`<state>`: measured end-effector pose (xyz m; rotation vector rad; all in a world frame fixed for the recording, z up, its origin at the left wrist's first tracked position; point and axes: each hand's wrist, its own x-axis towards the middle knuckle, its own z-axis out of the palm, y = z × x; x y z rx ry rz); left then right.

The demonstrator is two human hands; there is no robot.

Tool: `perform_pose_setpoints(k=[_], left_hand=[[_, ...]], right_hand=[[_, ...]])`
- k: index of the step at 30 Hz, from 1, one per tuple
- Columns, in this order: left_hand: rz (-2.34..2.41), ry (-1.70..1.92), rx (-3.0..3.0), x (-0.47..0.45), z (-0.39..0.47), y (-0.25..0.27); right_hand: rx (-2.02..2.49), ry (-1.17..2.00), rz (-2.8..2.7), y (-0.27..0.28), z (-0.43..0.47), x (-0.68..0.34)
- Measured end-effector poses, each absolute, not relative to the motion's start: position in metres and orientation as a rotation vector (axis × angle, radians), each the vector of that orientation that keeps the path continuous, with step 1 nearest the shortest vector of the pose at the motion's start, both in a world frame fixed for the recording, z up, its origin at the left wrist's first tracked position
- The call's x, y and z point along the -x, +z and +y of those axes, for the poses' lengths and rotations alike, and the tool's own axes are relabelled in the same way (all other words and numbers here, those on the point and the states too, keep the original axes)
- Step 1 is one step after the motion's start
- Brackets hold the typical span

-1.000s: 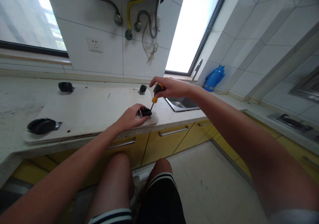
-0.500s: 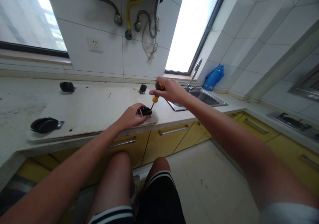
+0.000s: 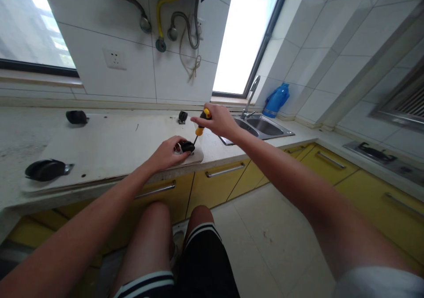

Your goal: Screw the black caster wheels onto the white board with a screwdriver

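Note:
My right hand [image 3: 218, 120] is closed around the yellow-and-black handle of a screwdriver [image 3: 199, 131]. The shaft slants down to the edge of a black caster wheel [image 3: 188, 146], where the tip's exact contact is too small to make out. With fingers and thumb, my left hand [image 3: 169, 151] grips that caster at the near right corner of a white board [image 3: 106, 143]. Three more casters stand on the board's other corners: one at the far right [image 3: 182, 117], one at the far left [image 3: 77, 117] and one at the near left [image 3: 46, 170].
The board lies on a white countertop [image 3: 215, 150] above yellow cabinets [image 3: 225, 179]. To the right are a steel sink [image 3: 274, 128] with a faucet [image 3: 251, 97], a blue thermos-like container [image 3: 276, 100] and a stove [image 3: 377, 152]. Pipes [image 3: 160, 24] hang on the tiled wall.
The whole view has shifted, so the scene appears further left. Both hands keep their hold on the screwdriver and the caster, with little visible movement between them.

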<state>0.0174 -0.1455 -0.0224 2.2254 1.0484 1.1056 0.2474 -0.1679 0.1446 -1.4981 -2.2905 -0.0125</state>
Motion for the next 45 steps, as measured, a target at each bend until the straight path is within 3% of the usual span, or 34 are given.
perform_pose_setpoints(k=[8, 45], left_hand=[[1.039, 1.098, -2.199, -0.016, -0.145, -0.023], [1.020, 1.092, -2.195, -0.017, -0.144, -0.021]], right_hand=[[1.455, -0.351, -2.014, 0.135, -0.171, -0.249], [1.362, -0.323, -2.069, 0.122, -0.174, -0.246]])
